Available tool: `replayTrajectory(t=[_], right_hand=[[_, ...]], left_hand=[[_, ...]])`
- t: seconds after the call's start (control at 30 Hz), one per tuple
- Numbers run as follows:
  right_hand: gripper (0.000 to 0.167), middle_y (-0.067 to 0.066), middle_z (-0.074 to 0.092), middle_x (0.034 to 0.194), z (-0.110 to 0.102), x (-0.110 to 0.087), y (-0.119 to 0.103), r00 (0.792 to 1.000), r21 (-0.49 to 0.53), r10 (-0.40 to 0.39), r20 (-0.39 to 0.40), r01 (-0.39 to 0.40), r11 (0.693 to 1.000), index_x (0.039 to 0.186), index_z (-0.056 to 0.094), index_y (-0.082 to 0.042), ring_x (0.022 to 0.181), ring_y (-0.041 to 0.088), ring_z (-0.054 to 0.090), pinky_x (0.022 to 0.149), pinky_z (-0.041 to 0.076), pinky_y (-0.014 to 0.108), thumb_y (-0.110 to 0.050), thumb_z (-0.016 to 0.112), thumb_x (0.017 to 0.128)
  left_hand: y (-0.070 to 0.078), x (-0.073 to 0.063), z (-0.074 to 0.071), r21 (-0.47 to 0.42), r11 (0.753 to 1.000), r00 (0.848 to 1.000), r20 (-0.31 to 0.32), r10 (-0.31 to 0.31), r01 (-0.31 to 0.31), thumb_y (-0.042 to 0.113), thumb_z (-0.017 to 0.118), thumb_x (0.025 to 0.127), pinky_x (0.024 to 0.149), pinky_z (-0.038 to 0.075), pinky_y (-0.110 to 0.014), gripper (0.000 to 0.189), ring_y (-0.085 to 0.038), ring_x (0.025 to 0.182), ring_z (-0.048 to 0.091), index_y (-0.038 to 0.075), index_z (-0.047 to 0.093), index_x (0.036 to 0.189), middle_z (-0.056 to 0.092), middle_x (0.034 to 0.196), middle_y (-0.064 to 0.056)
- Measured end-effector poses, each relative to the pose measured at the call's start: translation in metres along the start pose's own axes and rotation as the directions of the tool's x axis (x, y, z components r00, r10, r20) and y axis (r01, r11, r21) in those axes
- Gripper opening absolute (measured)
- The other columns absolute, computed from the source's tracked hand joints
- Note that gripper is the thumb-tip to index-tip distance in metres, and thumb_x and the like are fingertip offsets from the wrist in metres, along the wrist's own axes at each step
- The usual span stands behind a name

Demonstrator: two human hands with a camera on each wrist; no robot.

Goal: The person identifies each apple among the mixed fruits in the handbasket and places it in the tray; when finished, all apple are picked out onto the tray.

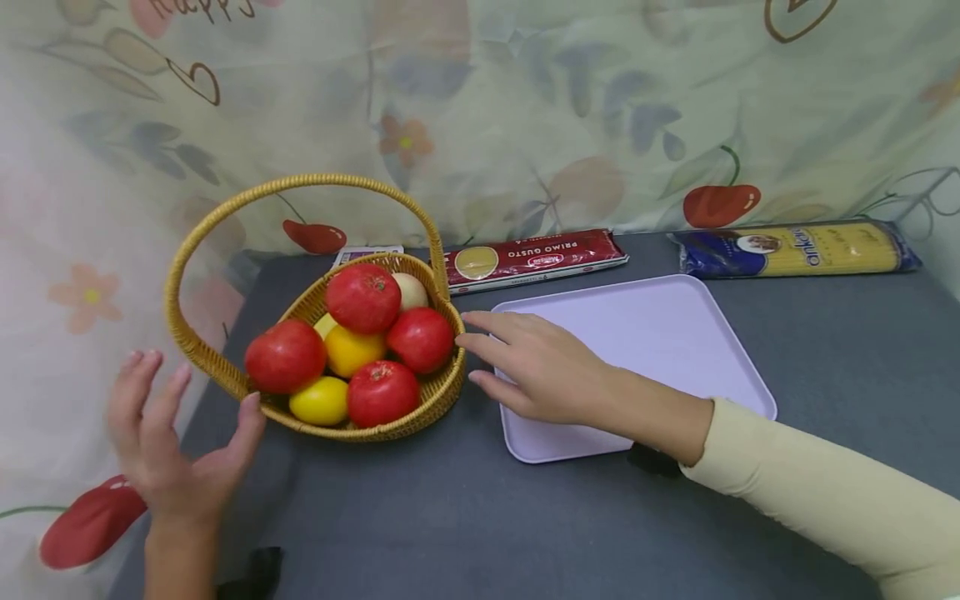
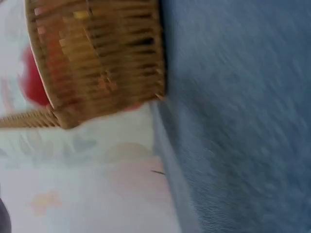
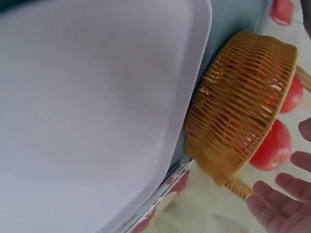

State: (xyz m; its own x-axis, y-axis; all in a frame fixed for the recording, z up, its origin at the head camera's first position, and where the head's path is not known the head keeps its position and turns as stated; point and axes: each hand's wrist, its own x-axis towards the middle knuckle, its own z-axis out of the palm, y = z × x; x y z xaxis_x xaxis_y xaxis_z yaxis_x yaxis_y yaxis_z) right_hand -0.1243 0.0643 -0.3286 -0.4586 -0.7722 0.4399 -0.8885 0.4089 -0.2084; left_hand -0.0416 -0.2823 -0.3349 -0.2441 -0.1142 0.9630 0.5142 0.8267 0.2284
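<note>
A yellow wicker basket [image 1: 448,398] with a tall arched handle stands at the left of the table. Inside lie several round red fruits [image 1: 363,298], a lemon [image 1: 319,402], an orange-yellow fruit [image 1: 354,352] and a pale round one [image 1: 411,292]. My left hand [image 1: 176,450] is raised at the basket's near left, fingers spread, holding nothing. On the other side my right hand [image 1: 536,367] hovers over the tray's left edge, its loosely extended fingertips close to the basket rim; contact cannot be told. The left wrist view shows the basket's woven wall [image 2: 112,63], blurred.
A pale lilac tray [image 1: 637,333] lies right of the basket. Behind it, along the floral curtain [image 1: 510,108], are a red pasta packet [image 1: 540,260] and a blue-and-yellow spaghetti packet [image 1: 802,250]. A small printed packet [image 1: 367,252] shows partly behind the basket.
</note>
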Motion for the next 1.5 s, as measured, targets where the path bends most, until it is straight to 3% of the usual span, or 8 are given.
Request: replayTrajectory(t=[0.13, 0.23, 0.37, 0.57, 0.83, 1.1, 1.3, 1.5], right_hand=[[0.044, 0.018, 0.056, 0.139, 0.005, 0.021, -0.001, 0.996, -0.035, -0.095, 0.001, 0.094, 0.995, 0.129, 0.063, -0.004, 0.124, 0.029, 0.055, 0.099, 0.05, 0.042, -0.023, 0.072, 0.091], [0.046, 0.018, 0.052, 0.142, 0.009, 0.041, -0.004, 0.99, -0.058, -0.141, 0.027, 0.142, 0.988, 0.131, 0.06, -0.005, 0.123, 0.029, 0.054, 0.098, 0.051, 0.04, -0.024, 0.071, 0.091], [0.047, 0.019, 0.047, 0.145, 0.012, 0.066, -0.005, 0.986, -0.104, -0.162, 0.044, 0.165, 0.981, 0.133, 0.059, -0.006, 0.125, 0.03, 0.052, 0.099, 0.05, 0.039, -0.028, 0.069, 0.093], [0.054, 0.019, 0.042, 0.151, 0.011, 0.097, -0.004, 0.992, -0.175, -0.096, 0.085, 0.11, 0.978, 0.141, 0.054, -0.008, 0.132, 0.032, 0.047, 0.097, 0.052, 0.04, -0.031, 0.067, 0.093], [0.066, 0.015, 0.026, 0.16, 0.012, 0.128, -0.006, 0.976, -0.195, 0.023, 0.216, 0.02, 0.981, 0.152, 0.042, -0.012, 0.139, 0.032, 0.037, 0.1, 0.05, 0.039, -0.029, 0.066, 0.092], [0.072, 0.012, 0.025, 0.161, 0.029, 0.146, -0.011, 0.947, -0.25, 0.081, 0.31, -0.001, 0.968, 0.156, 0.034, -0.018, 0.143, 0.03, 0.031, 0.104, 0.047, 0.039, -0.032, 0.067, 0.094], [0.069, 0.011, 0.042, 0.146, 0.041, 0.152, -0.008, 0.968, -0.23, 0.065, 0.243, -0.007, 0.973, 0.145, 0.04, -0.014, 0.131, 0.028, 0.043, 0.101, 0.048, 0.035, -0.037, 0.073, 0.089], [0.081, 0.011, 0.039, 0.143, 0.035, 0.155, -0.009, 0.941, -0.206, 0.193, 0.279, -0.137, 0.969, 0.148, 0.037, -0.021, 0.125, 0.028, 0.043, 0.096, 0.051, 0.035, -0.046, 0.079, 0.083]], left_hand=[[-0.014, -0.006, -0.01, -0.089, 0.975, 0.974, 0.125, -0.19, 0.201, 0.042, 0.077, 0.082, 0.115, 0.034, -0.046, 0.075, -0.039, 0.132, 0.043, -0.01, 0.051, 0.129, 0.05, 0.14, -0.022], [-0.023, -0.011, -0.012, -0.253, 0.903, 0.926, 0.246, -0.286, 0.346, 0.018, 0.078, 0.081, 0.115, 0.033, -0.039, 0.074, -0.035, 0.135, 0.043, -0.013, 0.044, 0.138, 0.047, 0.144, -0.024], [-0.033, -0.016, -0.011, -0.373, 0.819, 0.88, 0.368, -0.301, 0.436, -0.007, 0.07, 0.08, 0.109, 0.041, -0.033, 0.065, -0.032, 0.129, 0.052, -0.016, 0.044, 0.139, 0.052, 0.137, -0.029], [-0.05, -0.03, -0.015, -0.283, 0.812, 0.81, 0.474, -0.344, 0.51, -0.019, 0.066, 0.08, 0.099, 0.046, -0.021, 0.063, -0.021, 0.12, 0.059, -0.011, 0.048, 0.14, 0.058, 0.134, -0.023], [-0.056, -0.033, -0.017, -0.082, 0.74, 0.651, 0.547, -0.526, 0.667, -0.019, 0.064, 0.086, 0.092, 0.047, -0.013, 0.062, -0.009, 0.115, 0.06, -0.002, 0.05, 0.144, 0.06, 0.132, -0.001], [-0.053, -0.033, -0.018, -0.014, 0.727, 0.615, 0.545, -0.57, 0.686, -0.01, 0.066, 0.089, 0.089, 0.047, -0.013, 0.057, -0.008, 0.115, 0.06, 0.002, 0.052, 0.143, 0.059, 0.133, 0.0], [-0.049, -0.033, -0.018, -0.004, 0.726, 0.607, 0.551, -0.573, 0.688, -0.009, 0.065, 0.09, 0.089, 0.048, -0.013, 0.056, -0.009, 0.115, 0.059, 0.001, 0.05, 0.143, 0.059, 0.133, 0.0], [-0.048, -0.035, -0.017, 0.023, 0.716, 0.592, 0.544, -0.594, 0.698, -0.006, 0.067, 0.091, 0.089, 0.048, -0.013, 0.056, -0.008, 0.114, 0.059, 0.004, 0.051, 0.143, 0.059, 0.133, 0.002]])
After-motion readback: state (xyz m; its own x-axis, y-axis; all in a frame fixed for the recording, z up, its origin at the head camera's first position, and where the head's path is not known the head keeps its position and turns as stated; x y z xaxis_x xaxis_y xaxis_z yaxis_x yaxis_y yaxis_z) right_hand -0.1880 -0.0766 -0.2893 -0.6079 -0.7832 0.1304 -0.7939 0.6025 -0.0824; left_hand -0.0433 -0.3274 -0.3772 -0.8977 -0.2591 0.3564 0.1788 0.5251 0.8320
